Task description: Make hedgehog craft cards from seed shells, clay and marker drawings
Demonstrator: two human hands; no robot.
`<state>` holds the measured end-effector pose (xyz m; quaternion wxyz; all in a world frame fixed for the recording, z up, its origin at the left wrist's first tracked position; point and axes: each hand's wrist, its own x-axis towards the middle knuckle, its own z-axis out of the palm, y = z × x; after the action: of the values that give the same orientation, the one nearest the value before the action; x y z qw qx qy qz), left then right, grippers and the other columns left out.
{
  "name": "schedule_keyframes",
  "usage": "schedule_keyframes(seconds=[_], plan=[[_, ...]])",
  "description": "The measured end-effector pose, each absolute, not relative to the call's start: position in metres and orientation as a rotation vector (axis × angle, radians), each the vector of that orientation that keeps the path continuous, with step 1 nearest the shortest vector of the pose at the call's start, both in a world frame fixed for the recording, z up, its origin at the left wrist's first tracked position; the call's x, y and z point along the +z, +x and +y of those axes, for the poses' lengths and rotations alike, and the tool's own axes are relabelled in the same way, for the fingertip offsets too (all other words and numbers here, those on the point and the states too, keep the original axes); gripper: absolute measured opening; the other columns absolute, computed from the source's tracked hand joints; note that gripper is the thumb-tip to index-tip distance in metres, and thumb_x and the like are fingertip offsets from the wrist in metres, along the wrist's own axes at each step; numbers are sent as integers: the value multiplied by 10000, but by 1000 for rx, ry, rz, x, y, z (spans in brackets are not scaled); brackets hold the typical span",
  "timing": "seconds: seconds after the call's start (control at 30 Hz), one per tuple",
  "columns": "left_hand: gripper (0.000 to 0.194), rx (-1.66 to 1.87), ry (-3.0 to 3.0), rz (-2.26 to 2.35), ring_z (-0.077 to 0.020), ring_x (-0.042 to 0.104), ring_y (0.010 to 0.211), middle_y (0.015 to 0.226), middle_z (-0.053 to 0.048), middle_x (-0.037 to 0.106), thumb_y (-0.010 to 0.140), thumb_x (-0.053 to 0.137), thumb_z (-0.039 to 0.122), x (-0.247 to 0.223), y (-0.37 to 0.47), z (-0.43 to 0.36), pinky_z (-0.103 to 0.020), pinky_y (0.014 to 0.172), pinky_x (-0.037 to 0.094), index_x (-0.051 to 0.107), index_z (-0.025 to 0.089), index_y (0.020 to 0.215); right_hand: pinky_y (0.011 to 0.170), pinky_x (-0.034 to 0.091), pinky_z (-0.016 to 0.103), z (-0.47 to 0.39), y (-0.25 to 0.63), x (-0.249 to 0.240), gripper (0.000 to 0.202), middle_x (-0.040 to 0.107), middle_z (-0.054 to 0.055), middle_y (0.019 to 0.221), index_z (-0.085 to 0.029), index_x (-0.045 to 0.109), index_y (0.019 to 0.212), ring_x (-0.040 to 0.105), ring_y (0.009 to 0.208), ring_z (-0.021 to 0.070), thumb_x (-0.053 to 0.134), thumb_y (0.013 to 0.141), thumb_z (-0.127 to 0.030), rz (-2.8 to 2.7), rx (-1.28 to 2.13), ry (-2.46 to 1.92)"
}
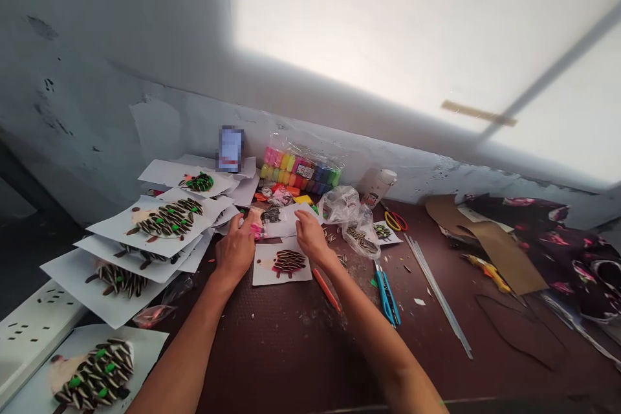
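A card with a hedgehog made of striped seeds (290, 261) lies on the table between my forearms. Just beyond it is a white paper (284, 228) with a dark patch on it. My left hand (237, 249) is at the left side of this paper, fingers loosely extended beside a small pink and cream clay packet (257, 223). Over the paper's right side, my right hand (310, 234) is closed with its fingers curled; whatever is in them is hidden. An orange pen-like tool (326, 290) lies beneath my right forearm.
Stacked hedgehog cards (165, 223) rise at left beside a power strip (39, 323). Coloured clay packs (303, 171), a phone (229, 149) and a white bottle (380, 187) stand behind. Rightward are seed bags (361, 233), blue scissors (387, 297), glue sticks (439, 297) and a glue gun (490, 273).
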<state>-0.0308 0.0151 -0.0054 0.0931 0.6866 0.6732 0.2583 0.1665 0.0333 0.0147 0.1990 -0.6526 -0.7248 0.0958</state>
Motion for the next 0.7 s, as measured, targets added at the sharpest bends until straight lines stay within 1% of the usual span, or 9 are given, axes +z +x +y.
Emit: schedule_keyframes(seconds=[0.07,0.1,0.2,0.27,0.37,0.4,0.5,0.6,0.7], plan=[[452,778,2071,1993,-263,707,982,1393,-140,613,988,419,211,-2,-30,13,-341,782,574,627,218,1389,1124,410,371,50,164,16,428,546,199,1502,-115,593,1403,539,1354,258,452,999,-137,-2050,145,-2044],[428,790,2099,1951,-256,703,992,1353,-127,642,996,405,212,-2,-29,14,-328,783,569,660,215,1339,1102,419,378,55,164,16,419,556,215,1481,-108,590,1397,547,1336,265,442,1006,-139,-2065,116,-2128],[370,763,2175,1784,-240,700,997,1228,-97,708,994,410,194,-6,-25,16,-309,798,555,743,213,1154,1018,452,339,62,166,15,344,705,186,1245,-115,708,1212,632,1183,253,427,1016,-148,-2108,144,-2158],[344,702,2187,1739,-237,700,990,1185,-91,722,979,438,176,-10,-22,17,-310,801,549,758,213,1099,1004,448,305,64,173,15,357,714,157,1242,-147,730,1189,634,1181,236,418,1017,-144,-2111,140,-2158],[333,611,2197,1732,-231,696,995,1171,-93,719,977,453,160,-13,-17,18,-309,803,543,763,211,1084,1001,448,300,70,188,18,474,599,180,1445,-140,631,1376,595,1279,243,397,974,-49,-1988,76,-2282],[335,589,2205,1725,-231,695,1004,1175,-96,716,983,448,159,-13,-17,18,-312,808,543,765,210,1080,987,455,312,74,194,19,499,591,207,1446,-116,604,1403,605,1272,257,397,958,-25,-1957,69,-2321],[365,544,2230,1697,-247,683,1056,1209,-110,700,994,418,142,-11,-16,18,-332,823,550,762,210,1095,914,474,323,83,205,19,449,701,226,1253,-85,662,1305,677,1139,276,449,919,0,-1932,87,-2384],[394,510,2276,1667,-258,663,1110,1255,-115,683,986,400,110,-11,-16,18,-346,846,553,754,215,1124,898,465,320,85,206,20,411,701,224,1246,-84,680,1268,673,1128,270,450,935,-16,-1936,49,-2357],[418,500,2338,1658,-267,645,1145,1342,-117,657,978,395,92,-16,-15,19,-364,902,545,740,218,1178,887,451,301,80,202,24,336,699,198,1238,-109,696,1232,654,1129,250,488,968,-94,-1937,-3,-2310]])
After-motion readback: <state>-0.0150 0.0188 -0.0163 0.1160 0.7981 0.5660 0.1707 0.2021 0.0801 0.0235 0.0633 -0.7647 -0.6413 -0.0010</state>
